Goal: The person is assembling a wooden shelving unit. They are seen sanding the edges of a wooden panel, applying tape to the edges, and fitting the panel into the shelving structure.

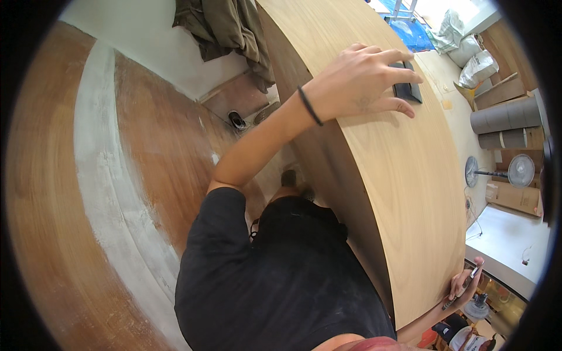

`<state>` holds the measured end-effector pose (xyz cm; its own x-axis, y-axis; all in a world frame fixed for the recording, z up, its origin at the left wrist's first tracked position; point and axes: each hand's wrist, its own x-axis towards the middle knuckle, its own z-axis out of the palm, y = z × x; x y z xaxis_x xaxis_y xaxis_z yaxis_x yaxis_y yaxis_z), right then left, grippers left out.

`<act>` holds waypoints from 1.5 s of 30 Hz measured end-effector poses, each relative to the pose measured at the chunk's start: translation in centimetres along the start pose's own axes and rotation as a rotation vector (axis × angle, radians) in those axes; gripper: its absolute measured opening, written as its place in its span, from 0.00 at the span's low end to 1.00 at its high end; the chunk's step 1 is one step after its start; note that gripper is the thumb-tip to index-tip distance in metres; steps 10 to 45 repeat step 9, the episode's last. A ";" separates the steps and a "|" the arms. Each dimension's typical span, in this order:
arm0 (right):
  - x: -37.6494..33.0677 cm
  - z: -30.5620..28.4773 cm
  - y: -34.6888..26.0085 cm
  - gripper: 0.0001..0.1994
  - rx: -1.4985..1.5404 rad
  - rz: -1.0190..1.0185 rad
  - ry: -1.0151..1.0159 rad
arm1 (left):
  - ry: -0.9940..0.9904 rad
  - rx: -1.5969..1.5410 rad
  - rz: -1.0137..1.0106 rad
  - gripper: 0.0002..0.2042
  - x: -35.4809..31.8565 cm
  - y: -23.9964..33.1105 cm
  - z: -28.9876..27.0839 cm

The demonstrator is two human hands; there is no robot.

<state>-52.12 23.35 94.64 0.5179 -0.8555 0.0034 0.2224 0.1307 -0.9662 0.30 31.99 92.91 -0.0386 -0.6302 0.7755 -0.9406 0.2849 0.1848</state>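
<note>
My left hand (370, 82), with a black band round its wrist, reaches over a pale wood-grain panel (404, 193). Its fingers are apart and curved above a small dark rectangular object (411, 90) lying on the panel. The fingers partly hide this object, and its kind is unclear. Beyond the panel's right edge, at the lower right, my right hand (458, 288) is closed round a slim dark tool (466, 285) with a lighter end. I cannot make out what kind of tool it is.
Left of me stands a brown wood surface (155, 140) with a whitish band. A brown garment (225, 29) hangs at the top. To the right are grey rolls (506, 120), a fan (520, 170), white sacks (479, 68) and cardboard (512, 198). A person (465, 338) shows at the lower right.
</note>
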 end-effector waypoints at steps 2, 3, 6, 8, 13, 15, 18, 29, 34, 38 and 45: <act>-0.2 0.0 -0.1 0.19 -0.014 -0.011 -0.095 | 0.053 0.103 -0.059 0.20 -0.2 0.3 -1.8; -0.1 -0.2 -0.1 0.18 -0.019 -0.016 -0.142 | 0.141 0.085 -0.095 0.17 -0.7 -0.4 -2.7; 0.2 -0.5 0.5 0.15 0.010 -0.014 -0.236 | 0.364 0.052 -0.262 0.09 -3.0 -1.9 -7.3; 0.5 3.4 0.2 0.12 0.043 -0.060 0.040 | 0.437 0.108 -0.153 0.08 -4.3 -3.7 -13.3; 0.2 5.2 -1.0 0.11 0.040 -0.088 0.187 | 0.507 0.220 -0.077 0.11 -5.0 -5.3 -17.2; 0.2 5.2 -1.0 0.11 0.040 -0.088 0.187 | 0.507 0.220 -0.077 0.11 -5.0 -5.3 -17.2; 0.2 5.2 -1.0 0.11 0.040 -0.088 0.187 | 0.507 0.220 -0.077 0.11 -5.0 -5.3 -17.2; 0.2 5.2 -1.0 0.11 0.040 -0.088 0.187 | 0.507 0.220 -0.077 0.11 -5.0 -5.3 -17.2; 0.2 5.2 -1.0 0.11 0.040 -0.088 0.187 | 0.507 0.220 -0.077 0.11 -5.0 -5.3 -17.2; 0.2 5.2 -1.0 0.11 0.040 -0.088 0.187 | 0.507 0.220 -0.077 0.11 -5.0 -5.3 -17.2; 0.2 5.2 -1.0 0.11 0.040 -0.088 0.187 | 0.507 0.220 -0.077 0.11 -5.0 -5.3 -17.2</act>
